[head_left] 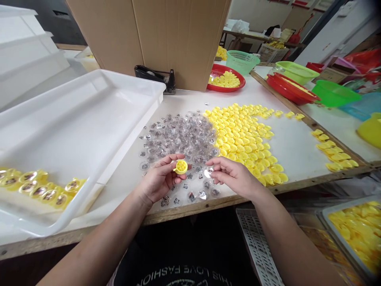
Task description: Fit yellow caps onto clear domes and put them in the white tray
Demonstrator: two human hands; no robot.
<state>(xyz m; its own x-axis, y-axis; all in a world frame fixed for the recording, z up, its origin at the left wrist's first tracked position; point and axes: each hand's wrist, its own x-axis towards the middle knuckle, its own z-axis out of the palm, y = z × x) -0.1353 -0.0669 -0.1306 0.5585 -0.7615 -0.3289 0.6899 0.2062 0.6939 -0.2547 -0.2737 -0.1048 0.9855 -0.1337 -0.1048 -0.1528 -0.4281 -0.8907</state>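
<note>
In my left hand (162,176) a small round yellow plastic cup (181,167) with a short tab is pinched between thumb and fingers. Its hollow side faces up, and small yellow bits show inside. My right hand (230,174), a short way to the right, has thumb and fingertips closed on a clear round plastic cover (208,172). Beneath and beyond both hands lies a heap of clear covers (181,135) with dark printed figures. Rows of yellow cups (241,135) spread to the right of that heap.
On the left stands a white tray (119,93) with several assembled yellow pieces (38,188). A cardboard box (166,39) and black tape dispenser (156,77) are behind. Farther right are a red basin (241,84) and green basket (242,61). A wooden edge (190,210) borders the table.
</note>
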